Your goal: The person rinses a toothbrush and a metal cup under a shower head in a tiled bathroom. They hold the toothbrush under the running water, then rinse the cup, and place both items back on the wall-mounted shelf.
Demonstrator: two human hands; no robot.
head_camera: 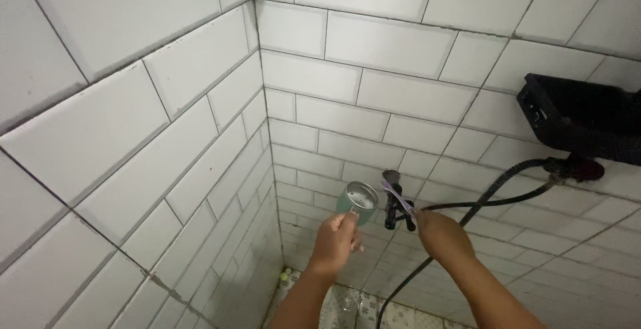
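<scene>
Hands occupy a tiled corner, both raised toward a black tap (392, 201) on the far wall (374, 95). The left hand (336, 237) is closed on a small green cup (356, 202), gripped low and tipped so its open mouth faces the camera; white foam or water shows inside. The cup sits just above that hand and just to the left of the tap, near it; contact cannot be confirmed.

The right hand (441, 235) is closed round the handle of a toothbrush (398, 198), which rises up and leftward from the fingers, its pale purple head level with the top of the tap. Whether the bristles touch the tap cannot be told.

A black hose (481, 203) runs from beyond the right hand up to a red fitting (579, 167) under a black box (581, 117) on the wall, and a second length drops past the right forearm toward the floor (394, 315). A small pale object (286, 275) lies in the floor corner, below the left hand.

Risks, as judged:
- Cup is tilted well over; contents may spill down the left wrist.
- Wet grip on a small cup could let it slip and fall to the tiled floor.
- Toothbrush head close to the tap may knock against it or pick up dirt.
- Hose hanging by the right arm could snag a movement.
</scene>
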